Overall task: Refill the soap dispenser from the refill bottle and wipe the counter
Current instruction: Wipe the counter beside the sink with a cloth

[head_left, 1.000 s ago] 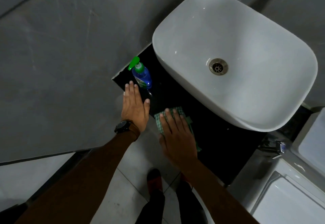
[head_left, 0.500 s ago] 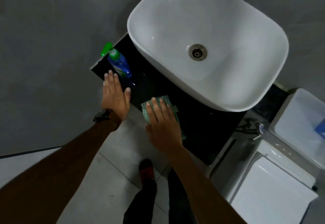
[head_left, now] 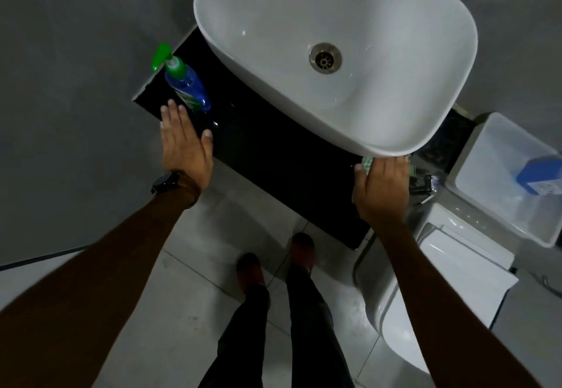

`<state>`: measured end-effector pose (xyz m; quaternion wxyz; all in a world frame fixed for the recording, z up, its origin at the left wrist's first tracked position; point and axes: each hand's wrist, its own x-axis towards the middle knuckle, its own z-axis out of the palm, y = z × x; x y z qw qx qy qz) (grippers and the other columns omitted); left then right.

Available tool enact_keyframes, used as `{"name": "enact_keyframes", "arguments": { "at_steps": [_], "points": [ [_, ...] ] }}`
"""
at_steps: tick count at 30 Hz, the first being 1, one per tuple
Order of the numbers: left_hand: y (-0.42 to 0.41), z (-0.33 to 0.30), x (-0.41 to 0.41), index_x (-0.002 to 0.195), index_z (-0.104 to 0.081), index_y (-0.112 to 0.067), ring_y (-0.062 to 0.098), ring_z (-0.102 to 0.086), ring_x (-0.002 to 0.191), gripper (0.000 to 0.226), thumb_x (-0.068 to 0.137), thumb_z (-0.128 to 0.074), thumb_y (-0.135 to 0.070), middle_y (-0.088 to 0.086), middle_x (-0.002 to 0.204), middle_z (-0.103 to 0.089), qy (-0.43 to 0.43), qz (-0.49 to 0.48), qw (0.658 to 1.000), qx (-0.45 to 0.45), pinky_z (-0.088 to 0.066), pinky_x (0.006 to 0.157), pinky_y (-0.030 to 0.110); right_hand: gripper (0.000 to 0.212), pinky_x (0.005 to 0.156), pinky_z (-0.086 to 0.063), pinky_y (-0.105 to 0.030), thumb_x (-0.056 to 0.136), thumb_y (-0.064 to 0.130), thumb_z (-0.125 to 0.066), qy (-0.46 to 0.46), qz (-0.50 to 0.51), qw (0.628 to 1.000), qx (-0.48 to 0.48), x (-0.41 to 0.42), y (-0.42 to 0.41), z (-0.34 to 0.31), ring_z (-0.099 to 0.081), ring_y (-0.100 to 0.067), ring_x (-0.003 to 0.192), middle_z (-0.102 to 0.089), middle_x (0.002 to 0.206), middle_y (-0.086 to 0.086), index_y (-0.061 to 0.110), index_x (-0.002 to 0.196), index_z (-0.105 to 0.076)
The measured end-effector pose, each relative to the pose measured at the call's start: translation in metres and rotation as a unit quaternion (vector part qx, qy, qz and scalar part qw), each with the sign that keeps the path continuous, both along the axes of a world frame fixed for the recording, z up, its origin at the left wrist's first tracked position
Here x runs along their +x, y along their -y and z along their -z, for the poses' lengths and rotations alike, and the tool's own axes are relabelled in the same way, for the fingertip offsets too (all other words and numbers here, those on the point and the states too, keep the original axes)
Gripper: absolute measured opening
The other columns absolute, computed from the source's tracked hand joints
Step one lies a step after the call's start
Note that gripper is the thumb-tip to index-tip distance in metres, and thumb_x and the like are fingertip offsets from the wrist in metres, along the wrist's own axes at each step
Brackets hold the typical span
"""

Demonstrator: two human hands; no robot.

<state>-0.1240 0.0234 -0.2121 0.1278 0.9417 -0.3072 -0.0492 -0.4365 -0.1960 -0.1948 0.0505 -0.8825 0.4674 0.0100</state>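
The right hand (head_left: 381,190) lies flat, pressing a green cloth (head_left: 367,163) on the black counter (head_left: 273,156) under the sink (head_left: 395,147) edge. The left hand (head_left: 185,141) rests flat, fingers together, beside the soap bottle (head_left: 187,86). Best to press evenly and wipe right to the edge.

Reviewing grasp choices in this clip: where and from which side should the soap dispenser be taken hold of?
Grip the soap dispenser around its blue body, below the green pump collar. Come from the front-left, where the left hand lies flat on the black counter beside its base. The white basin crowds its right side, and the pump head would depress under grip.
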Motion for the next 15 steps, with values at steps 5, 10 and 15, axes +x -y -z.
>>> {"name": "enact_keyframes", "arguments": {
  "at_steps": [5, 10, 15],
  "points": [
    [-0.001, 0.001, 0.000, 0.152, -0.008, 0.003, 0.034, 0.000, 0.150, 0.065, 0.103, -0.018, -0.039, 0.021, 0.162, -0.003, -0.005, -0.002, 1.000, -0.014, -0.006, 0.123, 0.046, 0.062, 0.126, -0.020, -0.054, 0.106, 0.039, -0.035, 0.036, 0.054, 0.998, 0.005, 0.010, -0.032, 0.000, -0.029, -0.043, 0.150, -0.038, 0.159, -0.026, -0.002, 0.152, -0.036],
    [0.000, 0.003, 0.001, 0.152, -0.007, 0.001, 0.032, 0.000, 0.151, 0.066, 0.102, -0.017, -0.040, 0.019, 0.162, -0.003, -0.014, -0.007, 1.000, -0.015, -0.007, 0.123, 0.046, 0.068, 0.128, -0.016, -0.051, 0.105, 0.047, -0.035, 0.030, -0.031, 0.998, 0.046, 0.031, -0.121, -0.005, -0.013, -0.035, 0.158, -0.018, 0.170, -0.014, 0.010, 0.161, -0.022],
    [0.001, 0.003, 0.002, 0.152, -0.008, 0.001, 0.032, -0.001, 0.151, 0.067, 0.102, -0.016, -0.042, 0.019, 0.162, -0.005, -0.004, -0.009, 1.000, -0.007, -0.007, 0.123, 0.044, 0.069, 0.126, -0.022, -0.051, 0.104, 0.046, -0.040, 0.048, -0.159, 0.983, 0.076, 0.105, -0.150, 0.000, -0.018, -0.034, 0.157, -0.020, 0.170, -0.014, 0.012, 0.161, -0.022]
  ]
}}
